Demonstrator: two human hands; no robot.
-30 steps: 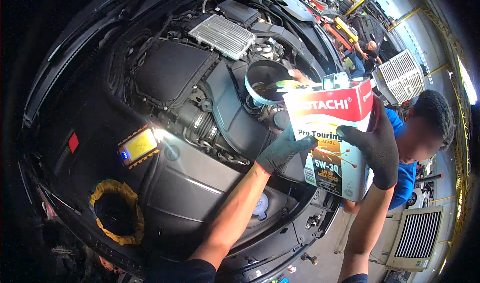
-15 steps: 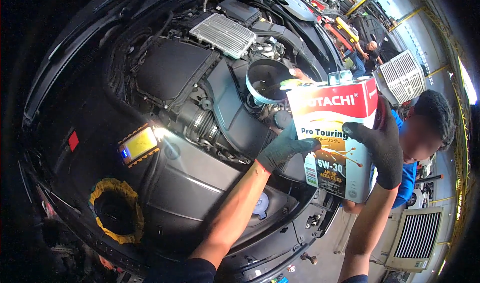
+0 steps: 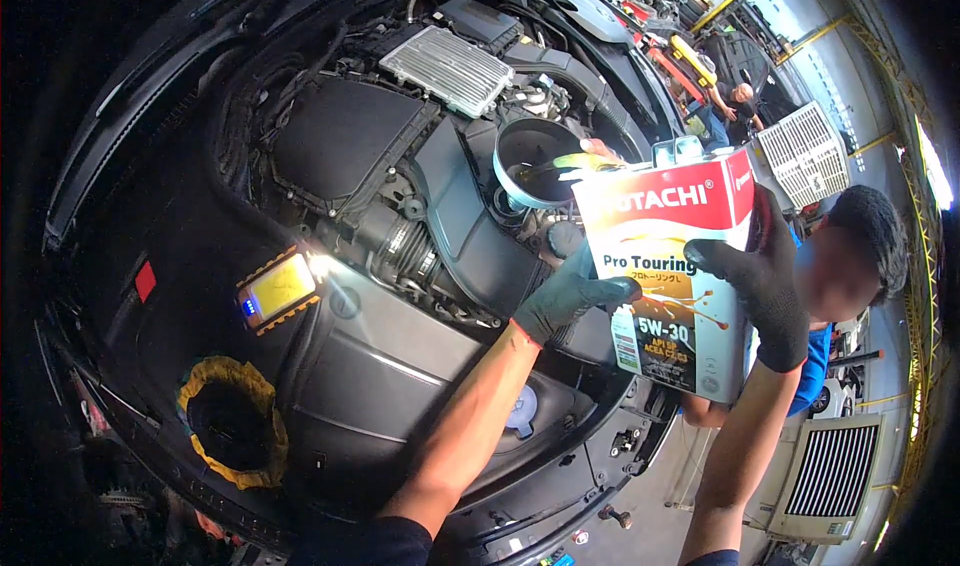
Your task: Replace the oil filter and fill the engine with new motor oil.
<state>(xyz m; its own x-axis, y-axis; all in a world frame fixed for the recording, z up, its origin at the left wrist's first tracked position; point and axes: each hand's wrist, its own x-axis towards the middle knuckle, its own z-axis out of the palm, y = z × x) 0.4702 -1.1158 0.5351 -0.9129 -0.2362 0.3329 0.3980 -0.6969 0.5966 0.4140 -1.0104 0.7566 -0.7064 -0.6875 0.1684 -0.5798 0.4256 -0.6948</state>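
Observation:
Both my black-gloved hands hold a white and red engine oil can [image 3: 670,231] over the right side of the engine bay, tipped slightly left. My left hand [image 3: 570,296] is closed on its left side, thumb across the front. My right hand [image 3: 768,286] grips the right side, thumb on the front label. A yellow-green spout [image 3: 583,163] at the can's upper left reaches over a dark funnel [image 3: 508,146], and amber oil shows inside the funnel. Fingers of another person [image 3: 602,150] show beside the spout. A black cap [image 3: 565,238] lies below the funnel.
A lit yellow work lamp [image 3: 278,291] rests on the dark engine cover at left. Near the front sits an opening ringed with yellow cloth [image 3: 200,376]. A person in blue [image 3: 820,356] stands close at right, behind the can. Another person [image 3: 735,106] is farther back.
The can has tilted a little further left, and its lower end has risen slightly. My hands keep the same grip. The other person's fingers stay by the spout.

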